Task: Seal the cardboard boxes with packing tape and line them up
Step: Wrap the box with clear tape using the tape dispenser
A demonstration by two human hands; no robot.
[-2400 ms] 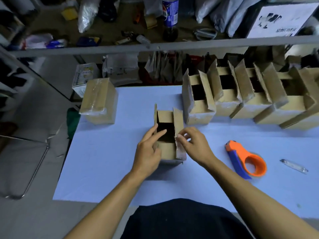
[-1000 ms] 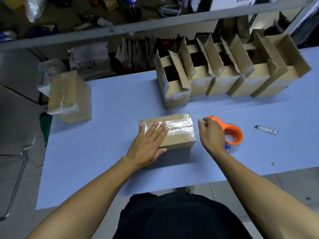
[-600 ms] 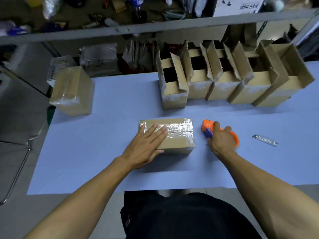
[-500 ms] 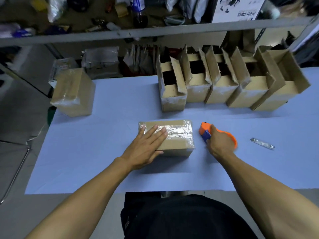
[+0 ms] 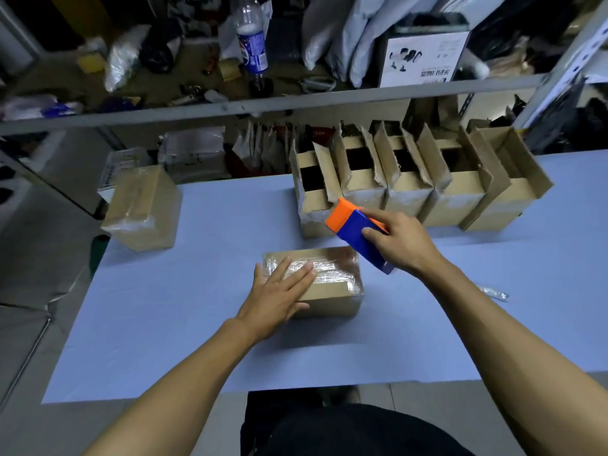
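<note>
Pressing the left hand [image 5: 279,296] flat, fingers straight, on the taped box [image 5: 324,281] lying mid-tabletop [image 5: 164,324], gripping the orange-and-blue tape dispenser [image 5: 357,233] in the right hand [image 5: 399,240] just above the box's far right corner (open boxes [image 5: 411,189] lining up behind).

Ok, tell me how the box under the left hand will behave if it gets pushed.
The box lies low on a broad face, so it should slide, not tip. Glossy tape across its top may feel slick. The left hand pressing flat probably keeps it put.
</note>
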